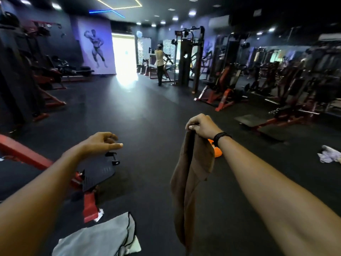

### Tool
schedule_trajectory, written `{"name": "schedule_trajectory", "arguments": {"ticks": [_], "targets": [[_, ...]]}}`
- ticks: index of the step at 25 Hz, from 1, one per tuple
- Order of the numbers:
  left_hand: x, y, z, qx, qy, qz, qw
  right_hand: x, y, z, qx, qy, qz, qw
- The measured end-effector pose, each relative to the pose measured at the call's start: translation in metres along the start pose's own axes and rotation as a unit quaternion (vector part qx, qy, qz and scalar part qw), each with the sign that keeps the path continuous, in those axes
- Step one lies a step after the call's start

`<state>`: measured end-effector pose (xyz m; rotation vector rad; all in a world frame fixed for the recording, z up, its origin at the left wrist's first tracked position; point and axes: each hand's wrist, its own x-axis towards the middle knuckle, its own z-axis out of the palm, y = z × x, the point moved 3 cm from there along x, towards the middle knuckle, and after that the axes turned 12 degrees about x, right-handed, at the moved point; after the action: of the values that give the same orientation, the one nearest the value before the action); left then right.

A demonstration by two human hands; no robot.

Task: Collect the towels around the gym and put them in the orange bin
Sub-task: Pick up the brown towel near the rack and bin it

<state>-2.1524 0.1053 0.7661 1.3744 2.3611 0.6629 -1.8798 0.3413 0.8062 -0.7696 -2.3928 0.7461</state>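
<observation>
Hiding orange bin (pixel 215 151) — brown towel (pixel 191 174), right hand (pixel 201 126).

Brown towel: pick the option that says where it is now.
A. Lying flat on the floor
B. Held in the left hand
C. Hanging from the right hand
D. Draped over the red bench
C: the brown towel hangs from the right hand, which grips its top edge, while the left hand holds nothing.

orange bin (pixel 216 149) mostly hidden behind brown towel (pixel 191 174); grey towel (pixel 96 239) cut by the bottom edge.
</observation>
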Motion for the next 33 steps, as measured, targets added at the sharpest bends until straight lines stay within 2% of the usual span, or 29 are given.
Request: {"name": "schedule_trajectory", "arguments": {"ticks": [7, 14, 17, 22, 27, 33], "targets": [[0.179, 0.02, 0.001, 0.018, -0.084, 0.098, 0.991, 0.07, 0.061, -0.035, -0.037, 0.049, 0.11, 0.992], [0.312, 0.076, 0.037, 0.025, -0.119, 0.167, 0.978, 0.109, 0.112, -0.07, -0.042, 0.133, 0.167, 0.976], [0.359, 0.102, 0.064, 0.029, -0.142, 0.188, 0.971, 0.133, 0.159, -0.082, -0.058, 0.157, 0.193, 0.967], [0.464, 0.166, 0.104, 0.056, -0.136, 0.218, 0.965, 0.189, 0.261, -0.096, -0.112, 0.132, 0.235, 0.956], [0.576, 0.249, 0.142, 0.065, -0.142, 0.225, 0.962, 0.255, 0.36, -0.136, 0.003, 0.161, 0.24, 0.957], [0.686, 0.336, 0.179, 0.069, -0.16, 0.231, 0.957, 0.328, 0.442, -0.218, 0.05, 0.167, 0.228, 0.958]]}}
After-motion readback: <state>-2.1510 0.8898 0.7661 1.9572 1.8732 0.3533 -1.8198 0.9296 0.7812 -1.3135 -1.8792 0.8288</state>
